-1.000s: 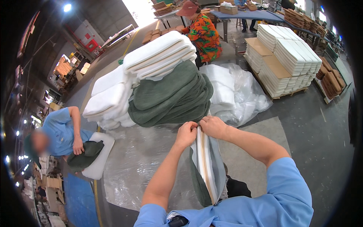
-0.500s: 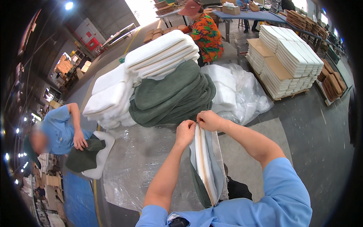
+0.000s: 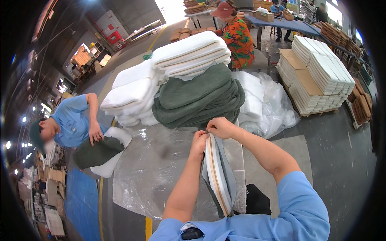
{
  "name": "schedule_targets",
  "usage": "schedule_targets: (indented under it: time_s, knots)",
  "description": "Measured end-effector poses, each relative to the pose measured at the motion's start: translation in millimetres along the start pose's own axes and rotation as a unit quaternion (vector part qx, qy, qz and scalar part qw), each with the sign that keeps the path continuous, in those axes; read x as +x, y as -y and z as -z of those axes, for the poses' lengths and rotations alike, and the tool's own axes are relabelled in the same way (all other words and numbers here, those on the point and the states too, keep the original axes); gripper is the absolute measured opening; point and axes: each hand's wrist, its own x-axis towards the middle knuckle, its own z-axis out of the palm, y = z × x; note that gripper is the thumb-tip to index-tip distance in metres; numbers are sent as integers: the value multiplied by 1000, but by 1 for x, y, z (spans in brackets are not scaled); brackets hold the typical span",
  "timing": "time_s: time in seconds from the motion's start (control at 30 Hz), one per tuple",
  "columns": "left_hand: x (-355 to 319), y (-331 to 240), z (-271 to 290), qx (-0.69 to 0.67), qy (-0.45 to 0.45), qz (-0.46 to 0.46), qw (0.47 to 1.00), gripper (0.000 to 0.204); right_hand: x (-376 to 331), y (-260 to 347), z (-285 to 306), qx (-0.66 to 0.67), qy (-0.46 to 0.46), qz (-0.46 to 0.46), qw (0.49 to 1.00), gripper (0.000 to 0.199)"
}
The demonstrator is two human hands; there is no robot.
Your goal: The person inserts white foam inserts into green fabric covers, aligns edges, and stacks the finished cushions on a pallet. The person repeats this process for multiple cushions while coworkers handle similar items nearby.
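A slim, zip-edged green cushion cover [image 3: 229,172], pale gray on its inner side, stands lengthwise between a worker's body and outstretched hands, gaping around a white foam pad [image 3: 221,188] with a tan line running along it. The left hand [image 3: 199,142] pinches the cover's far end, thumb and fingers closed on the edge; the right hand [image 3: 221,127], just beside it, grips the same end from above, fingertips nearly meeting the left's.

Beneath lies a worktable spread with clear plastic sheeting [image 3: 157,180]. Just beyond the hands, a floppy pile of dark green covers [image 3: 197,94] leans against stacked white pads [image 3: 189,52], with a bulging clear plastic bag [image 3: 277,108] at its right.

At left, a co-worker in a blue shirt [image 3: 74,122] rests a hand on another green cover [image 3: 96,152], which partly overlaps a white pad. Behind the stacks, a person in a bright orange patterned shirt [image 3: 239,44] and reddish visor faces rows of brown cushions [image 3: 191,34]. To the right, a pallet [image 3: 321,112] bears neat blocks of white pads near a blue-topped table [image 3: 293,26].
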Motion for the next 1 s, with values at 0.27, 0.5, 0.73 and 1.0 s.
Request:
schedule_targets:
  time_s: [0.27, 0.5, 0.73, 1.0]
  knots:
    - [-7, -4, 14, -16, -15, 13, 1000, 29, 12, 18, -3, -77, 35, 75, 994, 16]
    - [-11, -8, 11, -10, -15, 6, 1000, 29, 17, 11, -12, -71, 16, 75, 995, 14]
    - [2, 1, 38, 35, -23, -71, 997, 29, 36, 16, -22, -32, 48, 18, 998, 15]
    - [2, -30, 67, 316, 19, -236, 919, 19, 46, 20, -29, -3, 79, -72, 994, 18]
